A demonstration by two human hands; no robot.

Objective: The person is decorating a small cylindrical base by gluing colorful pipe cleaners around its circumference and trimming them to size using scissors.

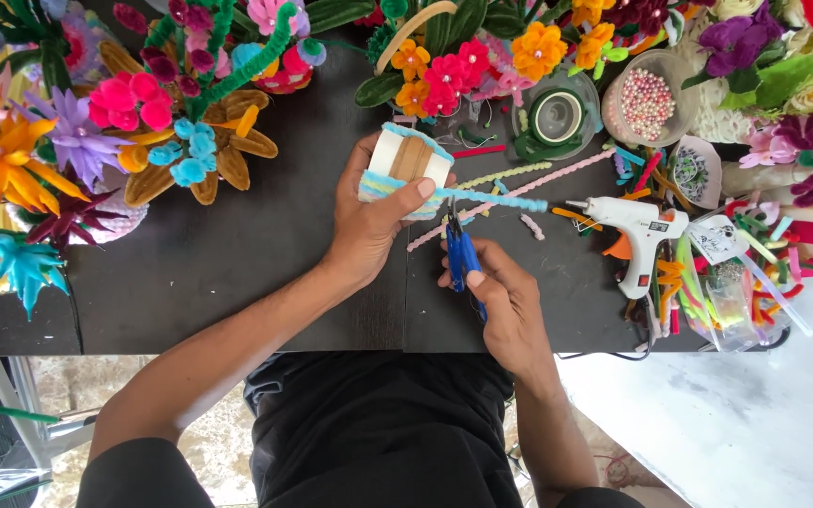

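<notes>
My left hand (369, 226) holds a small white cylinder (405, 165) wrapped with light blue fuzzy pipe cleaner, thumb pressed on its lower rim. A loose blue pipe cleaner tail (496, 198) runs right from under the thumb. My right hand (505, 301) grips blue-handled cutters (463, 259), whose tip points up at that tail just right of the thumb. Both hands work above a black table (218, 263).
A white hot glue gun (637, 230) lies right of my hands. Pipe-cleaner flowers (143, 103) crowd the back and left. A clear cup of beads (646, 99), a tape roll in a dish (557, 118), a pink pipe cleaner (519, 193) and coloured scraps (708, 273) fill the right.
</notes>
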